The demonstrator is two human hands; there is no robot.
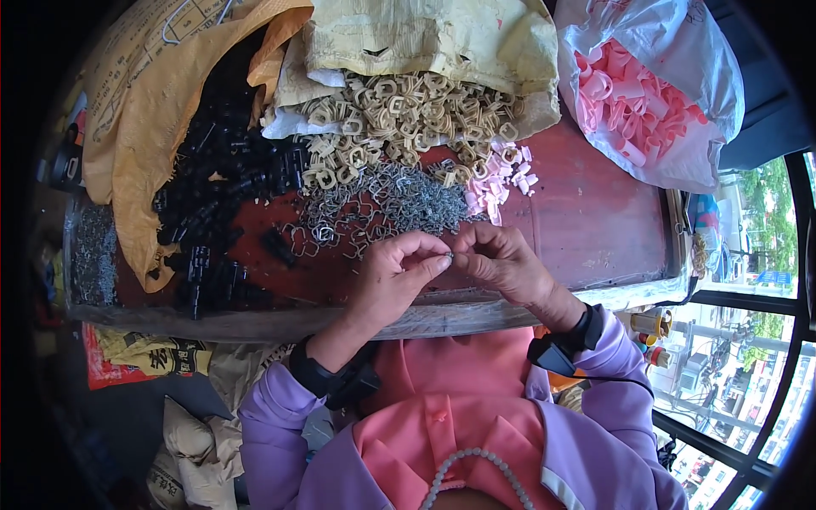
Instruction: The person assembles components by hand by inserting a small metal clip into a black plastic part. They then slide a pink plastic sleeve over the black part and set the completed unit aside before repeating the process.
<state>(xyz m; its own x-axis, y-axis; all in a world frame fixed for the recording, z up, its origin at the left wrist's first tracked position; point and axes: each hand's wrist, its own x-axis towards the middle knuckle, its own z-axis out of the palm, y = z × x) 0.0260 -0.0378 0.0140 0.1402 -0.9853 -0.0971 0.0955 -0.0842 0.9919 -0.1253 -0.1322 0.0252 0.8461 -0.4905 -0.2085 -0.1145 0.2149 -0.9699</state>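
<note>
My left hand and my right hand meet above the front of the red table, thumbs and forefingers pinched together. Between the fingertips is a tiny dark metallic piece, too small to name. Just beyond the hands lies a heap of small bent silver wire pieces, several of them strewn toward the left. Behind it spreads a pile of beige ring-shaped plastic parts. Small pale-pink plastic parts sit at the heap's right edge.
Black cylindrical parts cover the table's left side beside an orange woven sack. A cream sack lies behind the beige parts. At the far right, a white bag holds pink curved parts. The table's front edge is plastic-wrapped.
</note>
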